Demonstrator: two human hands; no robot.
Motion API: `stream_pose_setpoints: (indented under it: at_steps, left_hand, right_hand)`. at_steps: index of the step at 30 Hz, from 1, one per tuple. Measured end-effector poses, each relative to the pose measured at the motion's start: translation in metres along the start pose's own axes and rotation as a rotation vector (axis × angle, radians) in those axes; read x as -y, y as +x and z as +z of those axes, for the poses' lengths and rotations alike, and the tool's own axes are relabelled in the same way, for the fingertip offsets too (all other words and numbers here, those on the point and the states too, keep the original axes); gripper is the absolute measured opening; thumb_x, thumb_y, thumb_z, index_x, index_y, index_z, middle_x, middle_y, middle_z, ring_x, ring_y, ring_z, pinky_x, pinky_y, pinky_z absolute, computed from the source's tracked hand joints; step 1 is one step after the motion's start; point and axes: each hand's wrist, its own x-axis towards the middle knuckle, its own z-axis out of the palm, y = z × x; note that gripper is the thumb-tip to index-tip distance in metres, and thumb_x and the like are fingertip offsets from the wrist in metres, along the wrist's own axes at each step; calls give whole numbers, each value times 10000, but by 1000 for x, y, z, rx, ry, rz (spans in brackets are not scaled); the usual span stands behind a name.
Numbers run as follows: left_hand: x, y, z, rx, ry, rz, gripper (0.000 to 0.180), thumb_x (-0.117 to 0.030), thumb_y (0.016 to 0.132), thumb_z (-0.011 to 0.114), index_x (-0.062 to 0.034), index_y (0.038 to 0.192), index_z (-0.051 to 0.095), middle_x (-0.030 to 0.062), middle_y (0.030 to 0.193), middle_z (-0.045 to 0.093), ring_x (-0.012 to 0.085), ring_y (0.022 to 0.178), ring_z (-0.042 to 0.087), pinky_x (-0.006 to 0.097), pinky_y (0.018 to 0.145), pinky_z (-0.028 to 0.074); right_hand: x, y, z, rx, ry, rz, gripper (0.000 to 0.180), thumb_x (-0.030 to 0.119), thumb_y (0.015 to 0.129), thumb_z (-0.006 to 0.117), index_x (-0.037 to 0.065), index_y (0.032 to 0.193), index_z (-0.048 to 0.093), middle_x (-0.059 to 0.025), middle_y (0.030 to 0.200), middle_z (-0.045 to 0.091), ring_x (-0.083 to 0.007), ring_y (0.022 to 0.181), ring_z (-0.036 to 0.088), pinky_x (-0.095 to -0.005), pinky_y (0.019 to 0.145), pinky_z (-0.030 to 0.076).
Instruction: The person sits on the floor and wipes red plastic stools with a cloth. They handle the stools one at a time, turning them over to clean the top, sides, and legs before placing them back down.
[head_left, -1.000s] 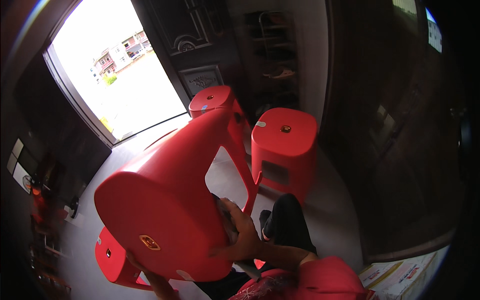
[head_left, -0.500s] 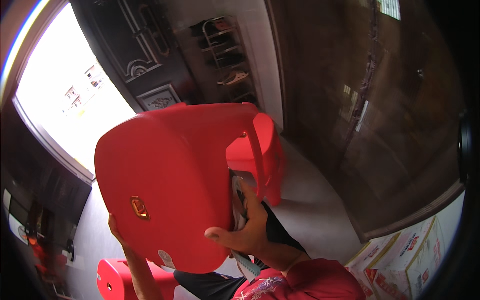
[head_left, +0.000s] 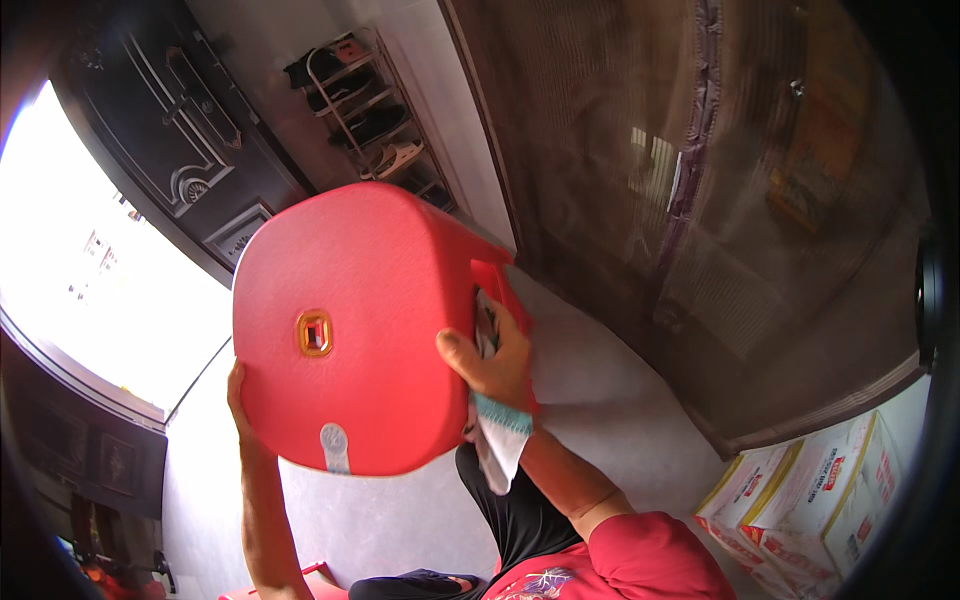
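A red plastic stool (head_left: 350, 260) is held up in front of me, its seat tilted toward me. The seat bears a gold-rimmed square emblem and a pale sticker near its lower edge. My left hand (head_left: 238, 398) grips the seat's left edge, some of its fingers hidden behind it. At the stool's right side, my right hand (head_left: 492, 362) is closed on a grey-white cloth (head_left: 498, 450) with a teal edge. The cloth is pressed between that hand and the stool, and its end hangs below the wrist. My right thumb lies over the seat's rim.
Part of another red stool (head_left: 322, 574) shows at the lower edge. White and red cartons (head_left: 800, 490) are stacked at the lower right. A shoe rack (head_left: 365, 110) stands beyond the stool, beside a dark door (head_left: 150, 110) and a bright doorway. Brown curtain-like panels (head_left: 600, 150) cover the right side.
The held stool has turned, so its seat faces me more squarely and its legs are mostly hidden. More of the cloth's end hangs out below my right hand. The view has shifted to the right.
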Motion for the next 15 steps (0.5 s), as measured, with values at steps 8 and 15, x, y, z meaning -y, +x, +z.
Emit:
stream_pose_setpoints:
  at_steps: [8, 15]
  left_hand:
    - [61, 58, 2, -21, -217, -129, 489, -368, 902, 547, -21, 1246, 520, 109, 1177, 589, 196, 1031, 571, 328, 872, 481]
    - [59, 74, 13, -95, -176, -147, 330, -277, 871, 603, -29, 1088, 593, 92, 955, 657, 164, 813, 647, 292, 709, 550]
  right_hand:
    - [-40, 71, -26, -65, -378, -47, 513, 364, 854, 654, -81, 1100, 578, -117, 877, 654, -151, 803, 617, -288, 741, 484]
    - [-46, 90, -37, 102, -779, -228, 466, 400, 885, 599, -4, 1113, 548, -214, 901, 613, -377, 871, 608, -406, 746, 483]
